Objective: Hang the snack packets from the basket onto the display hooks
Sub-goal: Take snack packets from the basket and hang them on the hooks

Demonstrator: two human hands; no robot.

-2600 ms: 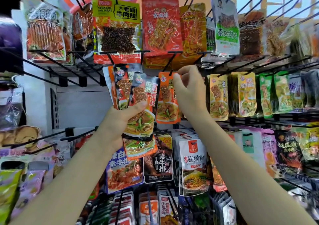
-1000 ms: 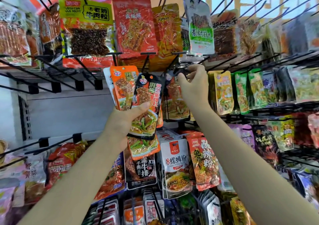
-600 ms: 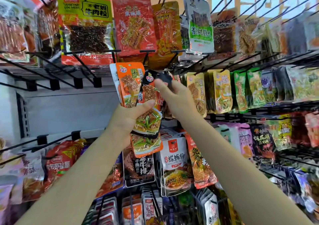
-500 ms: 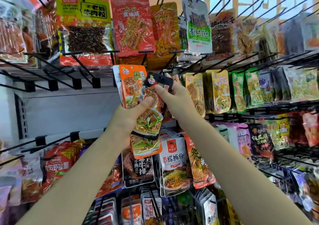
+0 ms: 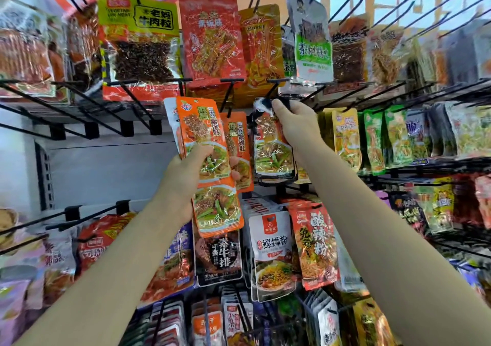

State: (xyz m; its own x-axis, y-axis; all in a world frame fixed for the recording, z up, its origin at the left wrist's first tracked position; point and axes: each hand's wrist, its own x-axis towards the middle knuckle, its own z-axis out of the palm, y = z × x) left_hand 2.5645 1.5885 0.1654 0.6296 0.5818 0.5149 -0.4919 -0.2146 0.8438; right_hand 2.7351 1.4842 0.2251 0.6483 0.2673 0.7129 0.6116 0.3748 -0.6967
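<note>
Now R hand (image 5: 297, 122) pinches dark packet (image 5: 272, 152) top; pouch hangs below.

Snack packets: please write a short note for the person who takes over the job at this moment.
Left hand grips a stack of orange packets, raised before the rack.
Right hand pinches the top of one black-edged packet at the tip of a middle-row hook; whether the hole is on the hook cannot be seen.
Done: an orange packet hangs on the neighbouring hook.
Left: seat this packet, then hang the stack. The basket is not in view.
</note>
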